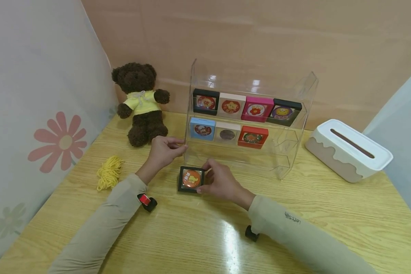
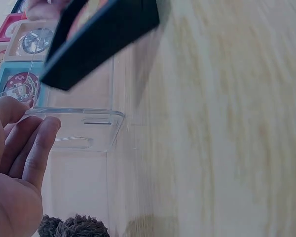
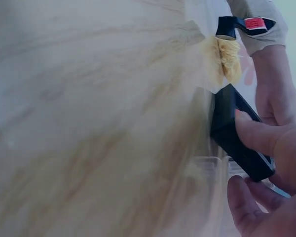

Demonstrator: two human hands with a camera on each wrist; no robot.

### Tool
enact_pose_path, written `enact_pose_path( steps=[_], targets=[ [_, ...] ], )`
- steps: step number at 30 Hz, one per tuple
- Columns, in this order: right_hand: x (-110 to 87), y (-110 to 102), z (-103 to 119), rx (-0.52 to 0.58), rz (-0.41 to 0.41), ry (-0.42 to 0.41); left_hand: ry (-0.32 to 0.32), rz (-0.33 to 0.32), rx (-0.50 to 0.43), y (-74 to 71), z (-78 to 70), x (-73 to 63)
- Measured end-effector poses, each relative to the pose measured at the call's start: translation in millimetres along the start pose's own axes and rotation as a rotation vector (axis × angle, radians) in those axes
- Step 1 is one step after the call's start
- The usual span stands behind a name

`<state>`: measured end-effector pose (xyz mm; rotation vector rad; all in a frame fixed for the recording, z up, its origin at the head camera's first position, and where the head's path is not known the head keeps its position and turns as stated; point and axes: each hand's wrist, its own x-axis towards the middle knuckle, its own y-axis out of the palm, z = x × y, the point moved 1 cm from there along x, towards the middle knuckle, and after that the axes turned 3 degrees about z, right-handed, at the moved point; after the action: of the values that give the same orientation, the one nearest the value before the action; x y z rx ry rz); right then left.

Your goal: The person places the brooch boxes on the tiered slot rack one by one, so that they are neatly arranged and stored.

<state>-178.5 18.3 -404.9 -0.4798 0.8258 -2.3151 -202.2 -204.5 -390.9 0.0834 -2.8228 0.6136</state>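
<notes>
My right hand (image 1: 222,182) grips a black square frame (image 1: 191,180) by its right side, in front of the display rack; a round orange badge with a yellow thumbs-up shows inside it. The clear tiered rack (image 1: 222,153) stands at the back of the table. At the rack's left edge, my left hand (image 1: 163,153) pinches the side panel between thumb and fingers, as the left wrist view shows. On the lower tier sit a blue frame (image 1: 203,129), a pale pink frame (image 1: 227,134) and a red frame (image 1: 253,137).
Several more badge frames line the upper tier, with a magenta frame (image 1: 257,109) among them. A brown teddy bear (image 1: 142,106) in a yellow shirt sits left of the rack, and yellow yarn (image 1: 110,173) lies nearer. To the right stands a white tissue box (image 1: 349,150).
</notes>
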Motion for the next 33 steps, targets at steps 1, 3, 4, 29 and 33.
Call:
enact_pose_path(
  steps=[1,3,4,29,33],
  targets=[
    [-2.0,-2.3,0.2,-0.002,-0.010,-0.008,-0.004,0.000,-0.004,0.0,0.2,-0.2],
    [-5.8,-6.9,0.4,-0.001,-0.024,-0.030,-0.008,0.002,-0.007,-0.1,0.1,-1.2],
    [-7.6,-9.0,0.4,-0.002,-0.032,-0.041,-0.011,0.003,-0.006,-0.4,0.0,-1.9],
    [-53.9,-56.1,-19.7,0.121,-0.205,-0.091,-0.014,0.005,0.005,1.6,0.9,-2.3],
    [-61.5,-67.9,-18.6,0.075,-0.224,-0.105,-0.024,0.010,-0.002,0.7,0.0,-3.2]
  ],
)
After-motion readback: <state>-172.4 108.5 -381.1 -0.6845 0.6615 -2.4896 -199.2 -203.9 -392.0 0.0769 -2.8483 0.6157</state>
